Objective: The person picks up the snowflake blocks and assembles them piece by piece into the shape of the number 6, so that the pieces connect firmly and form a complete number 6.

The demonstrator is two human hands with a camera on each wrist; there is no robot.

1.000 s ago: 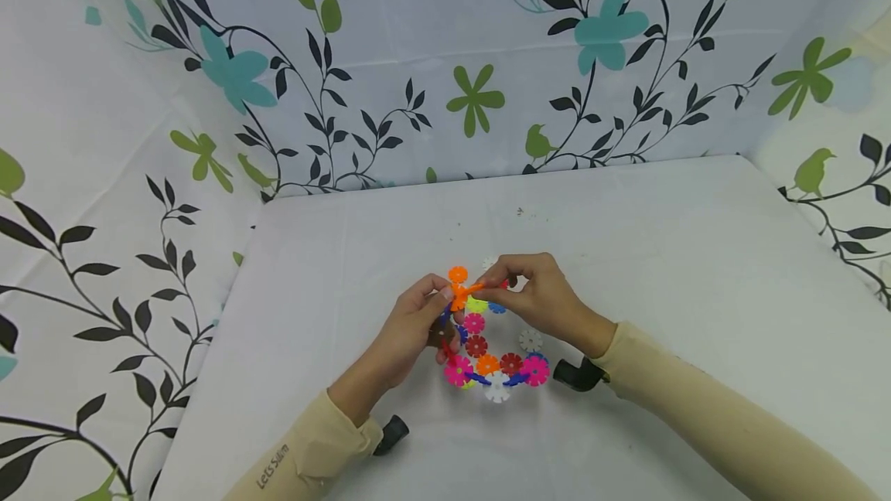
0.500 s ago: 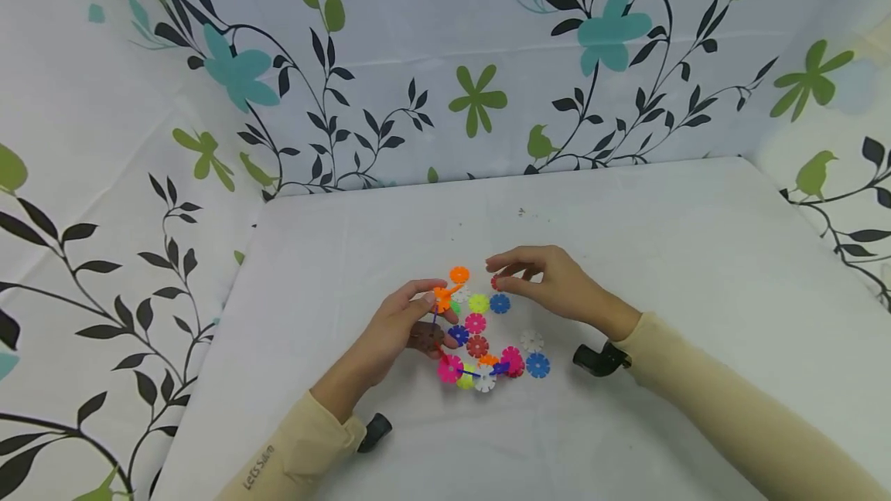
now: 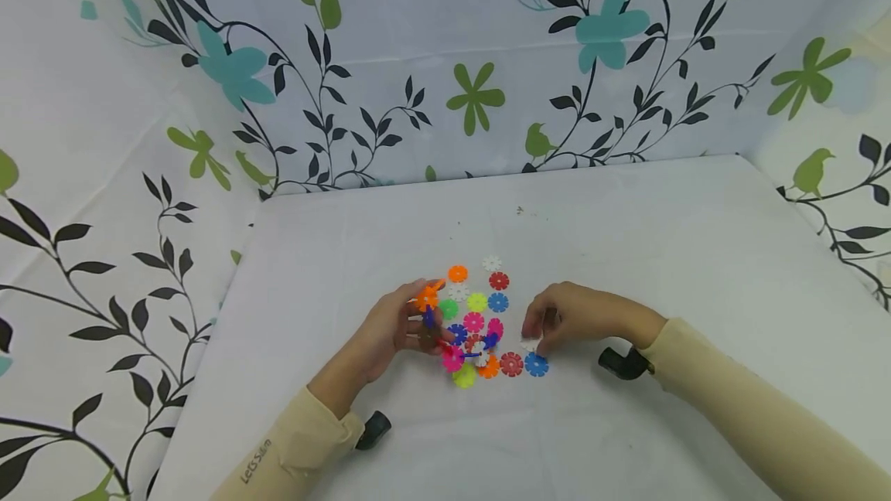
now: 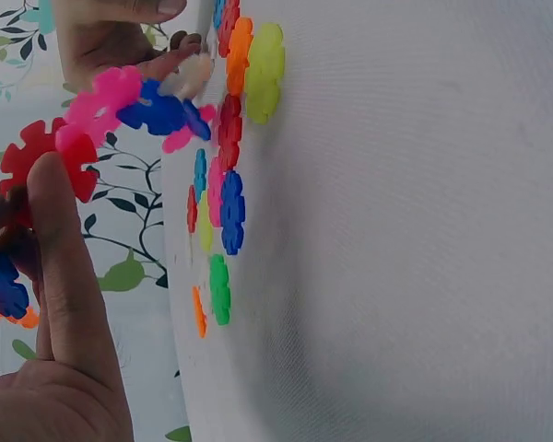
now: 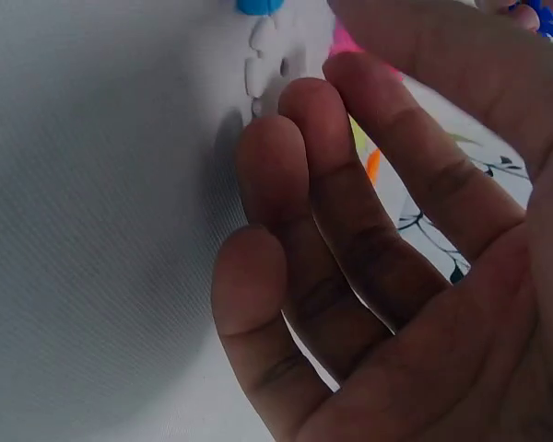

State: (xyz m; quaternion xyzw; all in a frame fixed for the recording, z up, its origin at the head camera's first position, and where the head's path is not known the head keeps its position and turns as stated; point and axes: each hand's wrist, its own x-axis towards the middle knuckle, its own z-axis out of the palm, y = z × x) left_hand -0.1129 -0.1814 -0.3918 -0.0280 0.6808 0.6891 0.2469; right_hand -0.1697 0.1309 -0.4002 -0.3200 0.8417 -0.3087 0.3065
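Head view: grips the multicoloured plastic flower-disc chain (image 3: 453, 358) with the left hand (image 3: 379, 339), left of the rightmost blue plastic flower disc (image 3: 537, 365), having just brought the right hand (image 3: 588, 312), with fingers (image 5: 275, 166) parted, to the white plastic flower disc (image 3: 528, 345) just beyond it, apparently choosing a piece.

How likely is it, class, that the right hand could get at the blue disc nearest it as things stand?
Probably yes: the right hand is close beside the blue disc, its fingertips by the neighbouring white disc, and nothing appears to lie over the blue one.
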